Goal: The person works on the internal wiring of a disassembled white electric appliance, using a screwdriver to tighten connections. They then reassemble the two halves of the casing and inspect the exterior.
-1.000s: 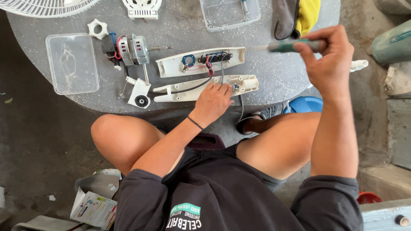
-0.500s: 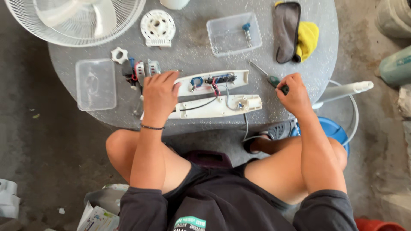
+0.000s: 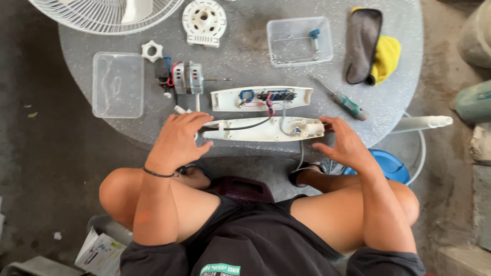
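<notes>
A long white plastic housing half with a black cable and wires lies near the front edge of the round grey table. My left hand grips its left end and my right hand holds its right end. Just behind it lies the other white housing half, carrying a switch block and red and black wires. A green-handled screwdriver rests on the table to the right, free of my hands. A small fan motor with coloured wires sits to the left of the housings.
A clear lidded box lies at the left, an open clear tray holding a small part at the back. A grey and yellow cloth, white fan grille, round white hub and white nut are farther back. A blue stool and white pole stand right.
My right hand has laid the screwdriver on the table and moved to the housing's right end. My left hand has slid from the motor to the housing's left end.
</notes>
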